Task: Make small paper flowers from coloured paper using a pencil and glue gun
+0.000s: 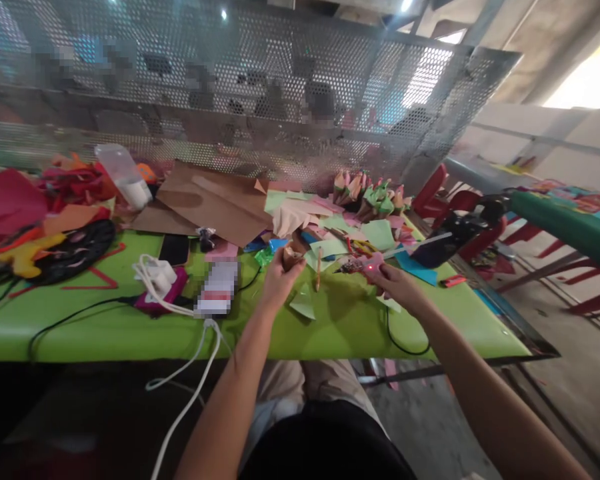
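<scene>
My right hand [393,283] is closed round a pink hot glue gun [373,265], its dark nozzle pointing left and a small red light lit on its body. A pale glue stick [420,244] sticks out behind it. In my left hand [283,277] a small piece of brown paper [293,255] is pinched; its exact shape is hard to make out. Between my hands a pencil [319,269] lies on the green tabletop [350,333]. Just in front of my left hand is a cut piece of light green paper [303,303].
Brown paper sheets [215,200] and paper cones [375,193] lie towards the perforated metal screen [280,133]. Left of my hands are a phone [219,287], a purple power strip [163,293] with white cables and a clear bottle [125,177]. A red cutter [453,281] lies at right.
</scene>
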The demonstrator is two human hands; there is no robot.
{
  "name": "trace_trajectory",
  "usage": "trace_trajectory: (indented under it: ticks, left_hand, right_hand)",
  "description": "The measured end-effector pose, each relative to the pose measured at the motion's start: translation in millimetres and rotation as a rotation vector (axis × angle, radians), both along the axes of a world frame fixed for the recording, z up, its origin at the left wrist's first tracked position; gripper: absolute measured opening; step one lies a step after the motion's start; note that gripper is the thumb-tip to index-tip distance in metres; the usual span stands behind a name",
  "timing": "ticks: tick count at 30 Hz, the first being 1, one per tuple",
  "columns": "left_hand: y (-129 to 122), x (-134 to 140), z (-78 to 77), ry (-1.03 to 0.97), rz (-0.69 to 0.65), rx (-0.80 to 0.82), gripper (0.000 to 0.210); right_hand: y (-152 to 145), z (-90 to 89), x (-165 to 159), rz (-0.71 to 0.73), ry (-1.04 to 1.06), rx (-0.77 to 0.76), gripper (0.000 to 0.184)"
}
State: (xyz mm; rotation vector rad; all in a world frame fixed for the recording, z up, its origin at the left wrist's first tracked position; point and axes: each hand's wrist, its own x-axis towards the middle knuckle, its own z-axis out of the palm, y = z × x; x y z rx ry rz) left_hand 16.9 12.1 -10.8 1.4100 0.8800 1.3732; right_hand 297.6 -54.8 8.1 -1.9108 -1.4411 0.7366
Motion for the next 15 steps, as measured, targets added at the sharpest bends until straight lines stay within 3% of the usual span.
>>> trace_trajectory:
  ticks: [3,7,9,11,13,15]
  left_hand:
    - [-0.3,1.1,-0.1,0.000,0.000,-0.001,0.026]
    - [0.9,2.6,-1.6,-0.054,0.007,0.004,0.027]
    - [1.3,2.8,-2.0,-0.082,0.017,-0.007,0.029]
    - [1.2,2.7,-1.9,-0.099,0.032,-0.022,0.029]
    - [0.8,2.5,-1.1,-0.114,0.039,-0.035,0.030]
    - [0.1,2.2,0.2,-0.117,0.040,-0.044,0.031]
  right_hand:
    - [-3.1,-3.0,6.4,-0.019,-0.239,0.024,0.048]
    - [-17.4,7.4,2.5,-0.069,-0.630,0.174,0.035]
    - [-22.7,13.6,-13.0,-0.011,-0.635,0.239,0.033]
    - [-24.2,16.1,-38.7,0.169,-0.530,0.248,0.027]
    - [-22.5,13.2,-70.0,0.349,-0.430,0.200,0.022]
    - [-19.4,5.6,-99.6,0.364,-0.448,0.116,0.024]
